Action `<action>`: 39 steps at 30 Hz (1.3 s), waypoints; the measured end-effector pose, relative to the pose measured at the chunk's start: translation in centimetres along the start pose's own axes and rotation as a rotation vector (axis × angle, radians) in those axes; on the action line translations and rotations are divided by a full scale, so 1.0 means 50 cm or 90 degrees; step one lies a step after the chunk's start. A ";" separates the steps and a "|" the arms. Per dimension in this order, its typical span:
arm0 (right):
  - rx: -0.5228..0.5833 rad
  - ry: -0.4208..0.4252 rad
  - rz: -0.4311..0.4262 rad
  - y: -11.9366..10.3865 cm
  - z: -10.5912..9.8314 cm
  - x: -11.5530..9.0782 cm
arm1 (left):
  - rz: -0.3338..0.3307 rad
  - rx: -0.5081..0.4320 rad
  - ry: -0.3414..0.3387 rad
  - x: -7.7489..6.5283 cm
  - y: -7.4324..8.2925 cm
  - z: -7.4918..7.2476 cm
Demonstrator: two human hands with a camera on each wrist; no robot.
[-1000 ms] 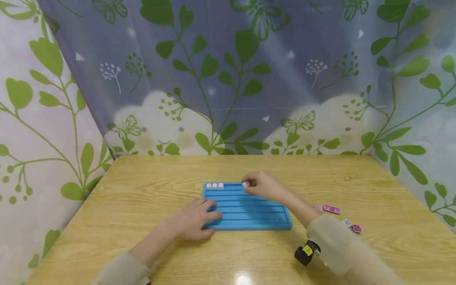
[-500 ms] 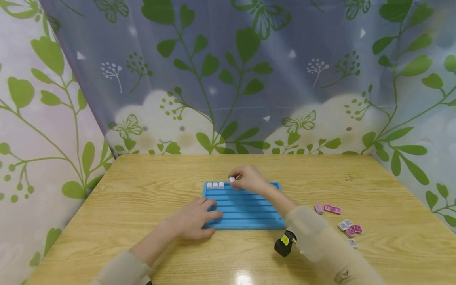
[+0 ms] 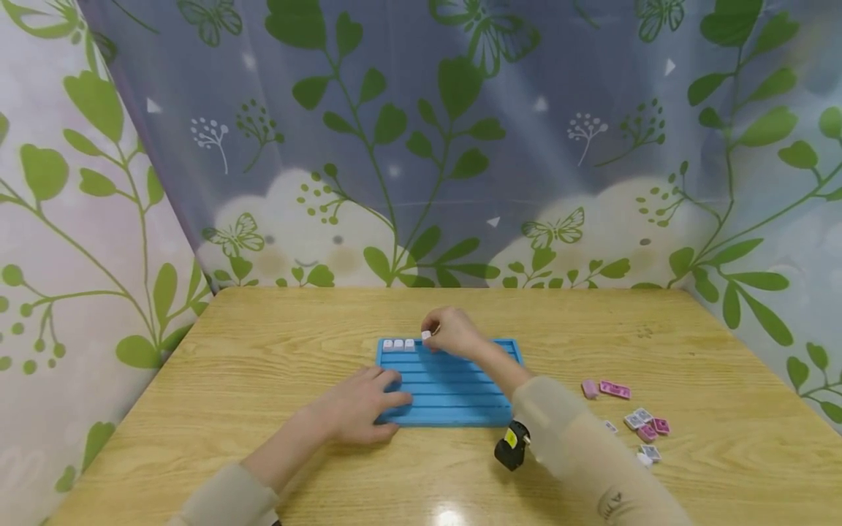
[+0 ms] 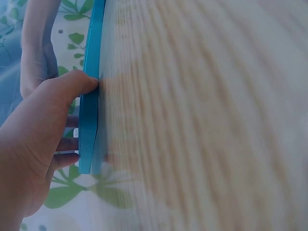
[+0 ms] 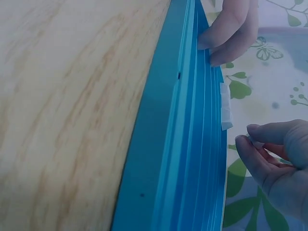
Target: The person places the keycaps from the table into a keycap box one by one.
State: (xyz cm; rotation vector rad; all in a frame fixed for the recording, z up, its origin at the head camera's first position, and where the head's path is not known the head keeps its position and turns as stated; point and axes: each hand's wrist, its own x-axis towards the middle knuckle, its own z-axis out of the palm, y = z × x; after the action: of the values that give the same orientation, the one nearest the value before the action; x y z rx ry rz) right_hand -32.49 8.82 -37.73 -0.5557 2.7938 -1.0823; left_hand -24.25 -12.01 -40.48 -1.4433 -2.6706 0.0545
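Three small white pieces (image 3: 398, 345): side by side in the far-left corner of the tray, in its farthest channel.
Blue tray (image 3: 454, 421): flat on the table (image 3: 296, 321), in front of the person, ridged lengthwise into channels.
Left hand (image 3: 360, 406): fingers spread, resting over the tray's left end; the thumb touches the near side wall, as the left wrist view shows.
Right hand (image 3: 455, 333): thumb and fingertips pinch one white piece.
Pinched white piece (image 3: 426, 335): at the tray's far edge, just right of the row of three with a gap between; whether it touches the tray cannot be told.
Long pink piece (image 3: 615, 389): on the table right of the tray, beside a pale pink piece (image 3: 590, 389).
Mixed cluster (image 3: 647, 422): white and pink pieces close together, nearer the person than the long pink one.
Loose white pieces (image 3: 648, 454): just below that cluster, near the right sleeve (image 3: 569, 424).
Black device (image 3: 511, 447): at the right wrist, with a yellow patch.
Patterned cloth (image 3: 421, 146): behind the table, with green leaves and butterflies.
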 end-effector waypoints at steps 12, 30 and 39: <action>-0.093 -0.023 -0.041 0.013 0.018 0.013 | -0.003 -0.012 -0.022 0.000 0.000 -0.001; -0.146 -0.025 -0.081 0.013 0.028 0.021 | -0.006 -0.008 -0.014 0.000 -0.003 0.000; -0.170 -0.023 -0.094 0.015 0.032 0.024 | -0.011 -0.018 -0.020 -0.001 -0.001 0.000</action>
State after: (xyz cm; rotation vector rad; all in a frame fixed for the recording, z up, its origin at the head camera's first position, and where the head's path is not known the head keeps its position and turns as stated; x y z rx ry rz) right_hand -33.46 7.87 -39.38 -0.8092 2.9226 -0.7142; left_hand -24.25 -12.10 -40.48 -1.4396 -2.7181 0.0386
